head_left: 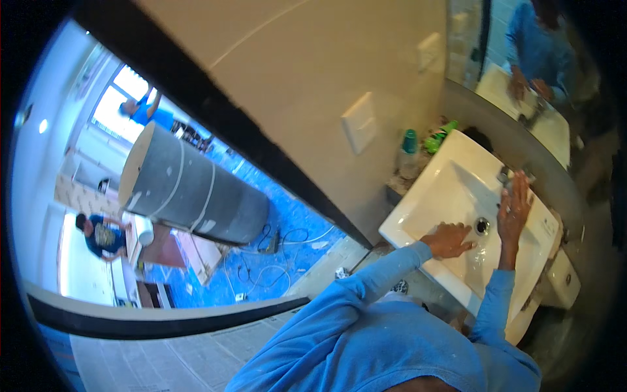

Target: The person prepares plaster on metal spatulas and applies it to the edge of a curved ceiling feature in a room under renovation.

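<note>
Basin: white, squared, wall-side fixture (pixel 428 196), set at a slant in the view, right of centre; glossy inner bowl; running water cannot be made out.
Drain: dark round opening (pixel 482 226) in the bowl floor, between the two hands.
Tap: metal (pixel 504 175), on the basin's far ledge; largely masked by the right hand.
Right hand: bare (pixel 514 208), fingers extended and close together, raised at the tap; no grip seen; whether it touches the metal cannot be told.
Left hand: bare (pixel 449 240), fingers loosely spread over the bowl, near the drain; nothing visible in it.
Handling note, by judgement: work the tap with light, flat-fingered pressure, leaning no weight on it; keep the left hand low inside the bowl so any drips fall within; hold both cuffs back from the rim and wet surfaces.
Sleeves: blue (pixel 392 261), reaching the wrists; the left one crosses the near rim.
Bottle: clear body, green cap (pixel 409 145), upright beside the basin's left corner.
Mirror: above the basin (pixel 496 49), reflecting person and basin.
Switch plate: white (pixel 358 123), on the beige wall.
Next room: large grey cylinder (pixel 215 189); blue floor covering (pixel 294 258) with loose cables; two co-workers, well apart from the basin.
</note>
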`<state>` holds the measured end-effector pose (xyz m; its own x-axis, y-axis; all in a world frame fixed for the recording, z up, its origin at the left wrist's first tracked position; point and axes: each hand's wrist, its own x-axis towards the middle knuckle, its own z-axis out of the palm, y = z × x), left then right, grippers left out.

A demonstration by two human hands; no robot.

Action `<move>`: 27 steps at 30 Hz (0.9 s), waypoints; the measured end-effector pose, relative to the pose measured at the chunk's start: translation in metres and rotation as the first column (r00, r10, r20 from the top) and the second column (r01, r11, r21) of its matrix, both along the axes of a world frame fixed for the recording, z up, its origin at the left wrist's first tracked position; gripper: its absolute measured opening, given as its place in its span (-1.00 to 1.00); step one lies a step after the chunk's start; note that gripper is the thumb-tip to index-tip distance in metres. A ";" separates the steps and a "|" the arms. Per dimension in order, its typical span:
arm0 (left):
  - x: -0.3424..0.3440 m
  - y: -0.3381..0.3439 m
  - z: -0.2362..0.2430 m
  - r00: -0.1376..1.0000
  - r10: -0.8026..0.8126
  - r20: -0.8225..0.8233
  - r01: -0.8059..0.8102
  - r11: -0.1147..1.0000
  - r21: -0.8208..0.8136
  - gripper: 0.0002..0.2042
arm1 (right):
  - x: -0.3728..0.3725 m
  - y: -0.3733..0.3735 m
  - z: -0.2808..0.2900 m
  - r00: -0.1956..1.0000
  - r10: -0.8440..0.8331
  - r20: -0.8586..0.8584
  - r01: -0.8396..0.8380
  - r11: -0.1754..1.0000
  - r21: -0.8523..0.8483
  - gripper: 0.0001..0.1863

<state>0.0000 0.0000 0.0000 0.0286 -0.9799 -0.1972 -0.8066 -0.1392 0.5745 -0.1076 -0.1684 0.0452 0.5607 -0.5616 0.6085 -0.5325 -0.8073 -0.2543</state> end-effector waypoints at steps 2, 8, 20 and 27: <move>-0.007 0.026 -0.016 0.989 -0.057 0.138 0.073 0.991 -0.110 -0.51 | -0.010 -0.004 -0.018 0.998 0.057 0.036 -0.057 0.998 0.013 -0.44; 0.071 0.116 0.001 0.978 -0.147 0.147 0.192 0.911 -0.366 -0.68 | 0.033 0.023 -0.010 0.991 0.066 0.114 -0.042 0.979 -0.201 -0.37; 0.305 0.470 -0.127 0.861 0.500 -0.096 -0.508 0.836 -0.208 -0.67 | -0.112 0.129 -0.052 0.814 -0.319 -0.485 0.488 0.829 0.274 -0.35; 0.292 0.742 -0.299 0.407 0.913 0.024 -0.784 0.336 0.522 -0.72 | -0.105 0.356 -0.073 0.369 -0.144 -0.918 0.906 0.279 0.320 -0.33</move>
